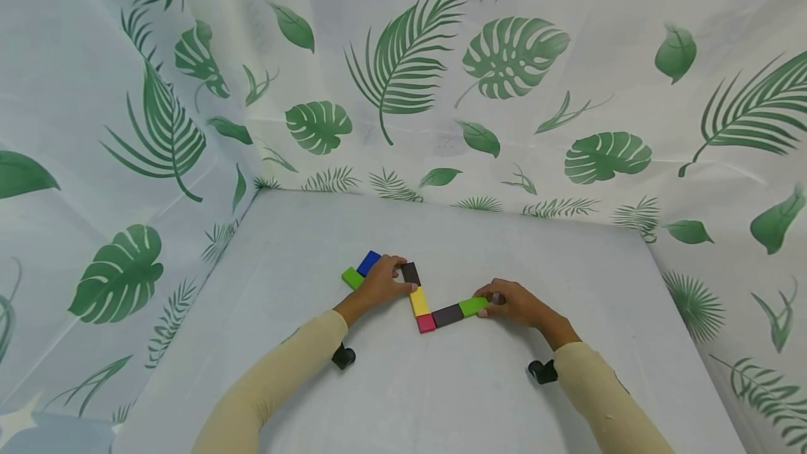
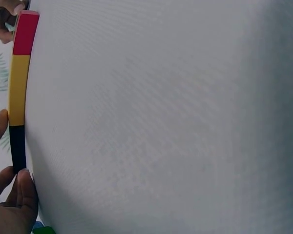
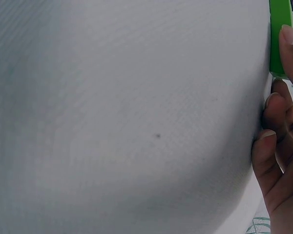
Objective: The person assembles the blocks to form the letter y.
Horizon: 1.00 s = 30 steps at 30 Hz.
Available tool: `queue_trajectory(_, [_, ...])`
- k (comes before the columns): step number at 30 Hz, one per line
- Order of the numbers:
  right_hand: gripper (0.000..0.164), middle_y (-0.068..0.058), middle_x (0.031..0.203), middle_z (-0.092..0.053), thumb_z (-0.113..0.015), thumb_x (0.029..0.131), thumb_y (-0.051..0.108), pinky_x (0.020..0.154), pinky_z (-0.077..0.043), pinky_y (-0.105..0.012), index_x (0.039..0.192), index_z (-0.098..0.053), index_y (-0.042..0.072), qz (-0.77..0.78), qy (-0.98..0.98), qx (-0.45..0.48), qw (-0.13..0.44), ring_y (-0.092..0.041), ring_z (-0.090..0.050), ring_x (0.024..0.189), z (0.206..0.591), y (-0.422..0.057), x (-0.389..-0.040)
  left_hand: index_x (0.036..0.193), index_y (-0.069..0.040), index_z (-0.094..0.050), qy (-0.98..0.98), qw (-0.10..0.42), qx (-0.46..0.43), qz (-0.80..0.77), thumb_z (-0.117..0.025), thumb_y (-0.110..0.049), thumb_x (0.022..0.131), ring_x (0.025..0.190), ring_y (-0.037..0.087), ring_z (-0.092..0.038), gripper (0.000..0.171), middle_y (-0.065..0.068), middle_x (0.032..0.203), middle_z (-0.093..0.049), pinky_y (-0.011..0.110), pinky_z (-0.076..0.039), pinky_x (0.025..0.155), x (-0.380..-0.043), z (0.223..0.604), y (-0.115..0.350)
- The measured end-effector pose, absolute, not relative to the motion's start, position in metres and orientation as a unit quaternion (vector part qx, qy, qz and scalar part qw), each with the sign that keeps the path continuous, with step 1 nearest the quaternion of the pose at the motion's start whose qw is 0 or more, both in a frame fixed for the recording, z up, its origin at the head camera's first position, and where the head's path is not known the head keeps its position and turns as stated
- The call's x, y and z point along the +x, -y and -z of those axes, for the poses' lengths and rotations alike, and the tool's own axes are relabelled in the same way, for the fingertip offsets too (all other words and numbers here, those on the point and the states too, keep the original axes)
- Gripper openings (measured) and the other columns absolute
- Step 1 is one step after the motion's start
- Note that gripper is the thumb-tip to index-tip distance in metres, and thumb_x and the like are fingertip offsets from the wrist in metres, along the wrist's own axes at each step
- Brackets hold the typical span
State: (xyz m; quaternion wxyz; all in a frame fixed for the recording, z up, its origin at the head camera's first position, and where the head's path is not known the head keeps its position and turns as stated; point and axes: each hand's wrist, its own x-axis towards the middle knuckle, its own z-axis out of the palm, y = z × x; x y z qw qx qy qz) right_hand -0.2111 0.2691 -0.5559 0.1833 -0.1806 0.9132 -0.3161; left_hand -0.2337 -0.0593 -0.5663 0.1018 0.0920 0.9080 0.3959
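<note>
Several flat colored blocks form a bent, V-like line on the white surface. Its left arm runs from a black block (image 1: 410, 273) through a yellow block (image 1: 419, 301) to a red block (image 1: 426, 323). A second black block (image 1: 448, 315) and a green block (image 1: 473, 307) make up the right arm. My left hand (image 1: 382, 281) holds the upper black block, fingers at its far end and thumb by its joint with the yellow one. At the line's right end, my right hand (image 1: 518, 303) pinches the green block between thumb and fingers.
A blue block (image 1: 368, 263) and another green block (image 1: 352, 277) lie left of the line, partly behind my left hand. White sheeting with green leaf prints (image 1: 403, 69) rises behind and beside the white tabletop (image 1: 403, 398). Black wrist devices (image 1: 343, 357) show beneath the sleeves.
</note>
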Motion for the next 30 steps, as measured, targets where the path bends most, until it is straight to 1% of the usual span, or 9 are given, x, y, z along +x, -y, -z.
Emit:
queue_trajectory(6, [0.038,0.004,0.101,-0.061,-0.079,0.086,0.032,0.077,-0.043,-0.032,0.121,-0.07,0.022,0.314,-0.914,-0.182,0.181,-0.018,-0.049,0.089,0.5562,-0.2692,-0.2106,0.138,-0.009,-0.058,-0.91,0.097,0.097,-0.392,-0.081,-0.036,0.085,0.1,0.018,-0.055,0.064,0.01,0.119,-0.057,0.032,-0.051,0.084,-0.2341,0.5666,0.0598])
queue_trajectory(12, [0.038,0.004,0.101,-0.061,-0.079,0.086,0.031,0.078,-0.043,-0.032,0.121,-0.07,0.022,0.315,-0.913,-0.186,0.178,-0.018,-0.049,0.088,0.5567,-0.2698,-0.2104,0.138,-0.008,-0.058,-0.911,0.095,0.1,-0.389,-0.081,-0.035,0.085,0.1,0.018,-0.055,0.064,0.01,0.119,-0.057,0.032,-0.051,0.086,-0.2347,0.5672,0.0593])
queue_trajectory(18, [0.038,0.003,0.1,-0.061,-0.079,0.086,0.029,0.076,-0.043,-0.03,0.121,-0.07,0.02,0.315,-0.913,-0.191,0.176,-0.017,-0.049,0.087,0.556,-0.2701,-0.2104,0.139,-0.008,-0.057,-0.913,0.099,0.098,-0.384,-0.081,-0.035,0.085,0.102,0.019,-0.057,0.065,0.011,0.122,-0.057,0.033,-0.052,0.088,-0.2346,0.566,0.0584])
queue_trajectory(24, [0.038,0.003,0.098,-0.06,-0.079,0.086,0.03,0.075,-0.043,-0.03,0.121,-0.07,0.019,0.319,-0.911,-0.193,0.175,-0.018,-0.049,0.086,0.5545,-0.2699,-0.2098,0.141,-0.009,-0.055,-0.918,0.102,0.097,-0.372,-0.08,-0.037,0.086,0.102,0.018,-0.056,0.066,0.009,0.12,-0.057,0.032,-0.052,0.087,-0.2334,0.5654,0.0579])
queue_trajectory(30, [0.038,0.004,0.099,-0.061,-0.079,0.086,0.033,0.076,-0.043,-0.03,0.121,-0.07,0.02,0.313,-0.913,-0.195,0.175,-0.017,-0.05,0.087,0.5568,-0.2712,-0.2107,0.144,-0.008,-0.051,-0.916,0.098,0.095,-0.378,-0.08,-0.038,0.086,0.106,0.02,-0.059,0.072,0.011,0.126,-0.057,0.035,-0.054,0.09,-0.2286,0.5629,0.0596])
